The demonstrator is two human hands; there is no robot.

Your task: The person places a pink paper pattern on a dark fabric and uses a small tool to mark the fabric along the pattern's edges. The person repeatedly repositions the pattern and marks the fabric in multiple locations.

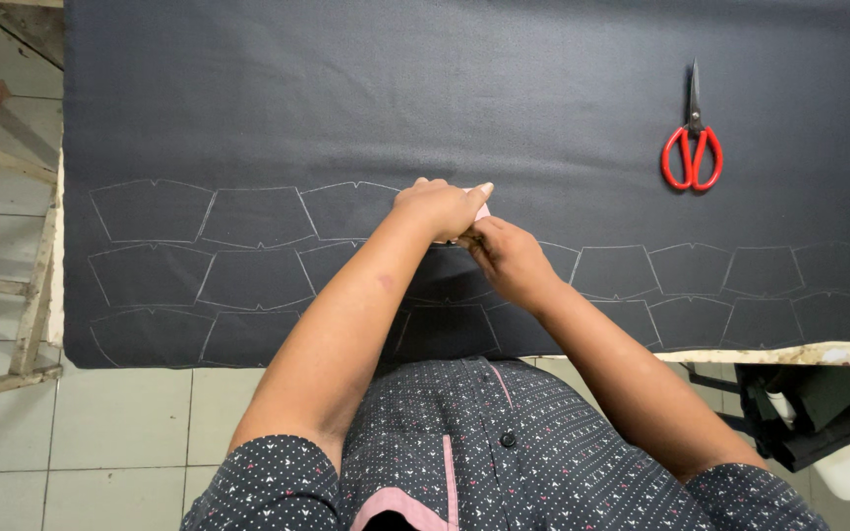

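My left hand [440, 206] presses a pale template [482, 212] flat on the dark cloth [504, 98]; my right hand [499, 251] pinches, probably, chalk. Three rows of outlines [248, 261] are drawn; the upper cloth remains bare.

1. The dark cloth [445, 98] looked matt and finely woven, lined with pale chalk.
2. The scissors [692, 147] had glossy red plastic handles and dull metal blades.
3. The floor tiles [120, 433] were smooth.
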